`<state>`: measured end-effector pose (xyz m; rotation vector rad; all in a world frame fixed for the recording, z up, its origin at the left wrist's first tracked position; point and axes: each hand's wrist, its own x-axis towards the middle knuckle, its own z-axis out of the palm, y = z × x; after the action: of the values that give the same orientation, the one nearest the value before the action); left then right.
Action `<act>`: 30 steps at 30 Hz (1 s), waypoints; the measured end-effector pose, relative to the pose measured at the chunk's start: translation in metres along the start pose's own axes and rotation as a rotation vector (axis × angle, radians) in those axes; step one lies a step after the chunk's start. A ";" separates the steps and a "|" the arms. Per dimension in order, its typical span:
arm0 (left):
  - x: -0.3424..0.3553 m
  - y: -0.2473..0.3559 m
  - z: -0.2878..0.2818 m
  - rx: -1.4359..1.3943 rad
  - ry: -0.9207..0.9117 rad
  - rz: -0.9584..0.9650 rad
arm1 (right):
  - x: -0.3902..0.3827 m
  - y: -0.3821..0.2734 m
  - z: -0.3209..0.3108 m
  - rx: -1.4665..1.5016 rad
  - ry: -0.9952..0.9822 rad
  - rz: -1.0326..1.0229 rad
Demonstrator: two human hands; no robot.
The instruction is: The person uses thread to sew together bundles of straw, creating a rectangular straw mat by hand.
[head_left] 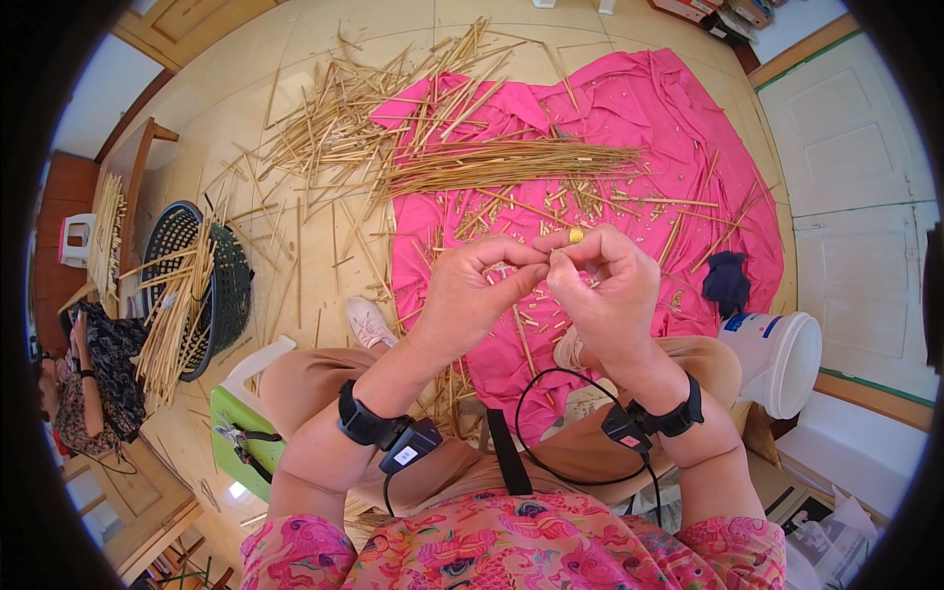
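Observation:
My left hand [470, 293] and my right hand [612, 287] meet in front of me above a pink cloth [629, 108]. Both are closed, thumbs and forefingers pinched and the fingertips almost touching. Anything between them is too small to make out. A yellow band [576, 236] circles a finger of my right hand. Beyond my hands, a long bundle of straw-coloured stalks [511, 165] lies across the cloth. Short cut pieces of stalk [585, 200] are scattered on the cloth around and below my hands.
Loose stalks [334, 118] spread over the tiled floor at far left. At left stand a dark basket [231, 285] with stalks over its rim and a green stool [231, 433] bearing pliers [246, 433]. Another person's arm [87, 379] shows beyond. A white bucket [792, 364] is at right.

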<state>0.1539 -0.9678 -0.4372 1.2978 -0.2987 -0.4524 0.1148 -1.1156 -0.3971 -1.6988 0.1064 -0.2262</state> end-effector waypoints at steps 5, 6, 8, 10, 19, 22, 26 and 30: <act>0.000 -0.001 0.000 0.006 0.009 0.002 | 0.000 0.003 0.001 0.003 0.018 0.003; 0.000 0.001 0.000 0.008 0.011 0.005 | 0.000 0.002 0.000 -0.005 -0.009 0.009; 0.000 0.005 0.000 0.040 0.011 0.005 | 0.001 0.002 -0.001 -0.009 -0.011 0.025; 0.000 0.007 0.001 0.072 0.012 0.014 | 0.001 0.002 -0.001 -0.005 -0.015 0.030; 0.001 0.007 -0.001 0.205 0.022 0.093 | 0.003 0.001 -0.004 0.000 -0.050 0.062; 0.001 0.009 0.000 0.220 0.026 0.089 | 0.003 -0.002 -0.004 0.051 -0.053 0.110; 0.002 0.008 -0.001 0.249 0.026 0.120 | 0.003 -0.003 -0.005 0.078 -0.059 0.107; 0.001 0.009 0.000 0.247 0.024 0.120 | 0.003 -0.006 -0.004 0.133 -0.054 0.124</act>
<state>0.1564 -0.9661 -0.4287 1.5155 -0.4203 -0.3040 0.1166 -1.1193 -0.3905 -1.5589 0.1529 -0.0929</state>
